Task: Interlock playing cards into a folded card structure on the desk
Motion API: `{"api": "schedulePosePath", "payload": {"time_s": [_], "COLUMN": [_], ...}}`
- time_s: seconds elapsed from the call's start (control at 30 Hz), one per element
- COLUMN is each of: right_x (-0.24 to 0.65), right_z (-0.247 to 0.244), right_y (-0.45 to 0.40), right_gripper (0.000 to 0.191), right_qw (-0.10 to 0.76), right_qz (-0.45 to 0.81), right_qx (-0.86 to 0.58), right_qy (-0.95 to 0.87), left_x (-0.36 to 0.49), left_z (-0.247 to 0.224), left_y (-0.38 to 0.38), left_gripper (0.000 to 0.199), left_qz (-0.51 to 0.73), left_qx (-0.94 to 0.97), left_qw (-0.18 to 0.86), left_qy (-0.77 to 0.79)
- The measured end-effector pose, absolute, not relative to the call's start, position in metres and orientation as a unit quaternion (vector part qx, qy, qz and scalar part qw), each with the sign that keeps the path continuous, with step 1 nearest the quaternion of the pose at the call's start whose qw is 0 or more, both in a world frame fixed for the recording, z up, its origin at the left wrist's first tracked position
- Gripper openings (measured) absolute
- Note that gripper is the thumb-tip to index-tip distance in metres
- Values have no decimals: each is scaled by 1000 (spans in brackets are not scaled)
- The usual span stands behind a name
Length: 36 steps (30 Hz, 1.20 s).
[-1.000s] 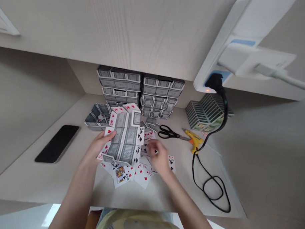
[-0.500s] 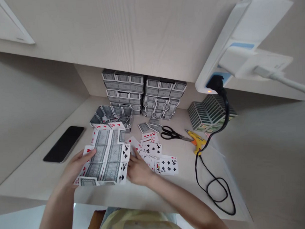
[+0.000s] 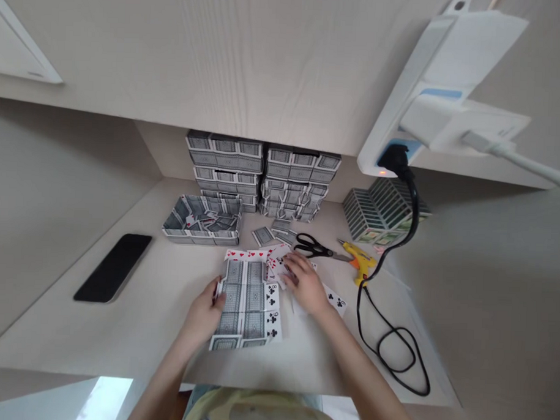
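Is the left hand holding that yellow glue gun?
No, the left hand grips the edge of the card panel, while the yellow glue gun lies on the desk.

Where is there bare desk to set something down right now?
The widest patch of bare desk lies between the black phone and the left hand. A smaller one lies between the card panel and the right forearm. It's crowded around the right hand: loose cards, scissors, glue gun.

Pale desk (image 3: 114,333) below wood-grained panel (image 3: 248,62)
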State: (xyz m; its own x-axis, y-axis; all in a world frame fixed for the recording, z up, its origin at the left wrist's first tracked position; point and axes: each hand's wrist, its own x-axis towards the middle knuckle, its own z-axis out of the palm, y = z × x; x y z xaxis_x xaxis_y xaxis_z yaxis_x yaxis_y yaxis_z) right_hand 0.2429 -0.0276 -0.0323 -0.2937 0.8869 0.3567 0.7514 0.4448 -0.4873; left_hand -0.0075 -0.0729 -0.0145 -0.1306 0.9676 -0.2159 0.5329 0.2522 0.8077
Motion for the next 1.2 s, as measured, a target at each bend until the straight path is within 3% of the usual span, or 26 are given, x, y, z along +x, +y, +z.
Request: {"api": "schedulePosePath", "payload": {"time_s": [0.13, 0.27, 0.37, 0.47, 0.57, 0.7, 0.9, 1.03, 1.13, 1.17, 1.2], "right_x": [264, 267, 264, 263, 263, 264, 263, 254, 247, 245, 244], "right_z": [-36, -36, -33, -30, -27, -26, -32, -34, -34, -33, -33], "right_y": [-28, -26, -24, -24, -26, -31, -32, -26, -22, -21, -20], "right_gripper": [69, 61, 51, 50, 50, 51, 54, 53, 50, 50, 50], "right_qw": [293, 282, 270, 258, 245, 242, 283, 289, 289, 291, 293], "right_qz": [114, 123, 114, 103, 100, 109, 134, 147, 159, 161, 163], "right_qx": [-561, -577, -585, -585, -585, -582, -574, -560, -555, -558, -562], "right_qy": [-765, -757, -756, -762, -767, -769, -757, -762, -763, -760, -756], "left_x": [-2, 8, 24, 46, 67, 85, 89, 81, 67, 61, 56], "left_z": [-7, 18, 36, 42, 36, 26, 21, 32, 45, 48, 49], "left_y": [-76, -69, -45, -6, 37, 78, 95, 91, 79, 72, 63], "left_gripper": [43, 28, 26, 26, 29, 22, 31, 20, 23, 24, 23], "left_qz": [272, 328, 304, 196, 61, 9, 37, 98, 153, 175, 223], "left_qx": [646, 701, 770, 829, 826, 810, 801, 814, 811, 803, 769], "left_qw": [194, 40, 88, 120, 112, 126, 130, 145, 154, 172, 264], "left_qy": [686, 632, 554, 509, 549, 573, 583, 553, 544, 544, 537]}}
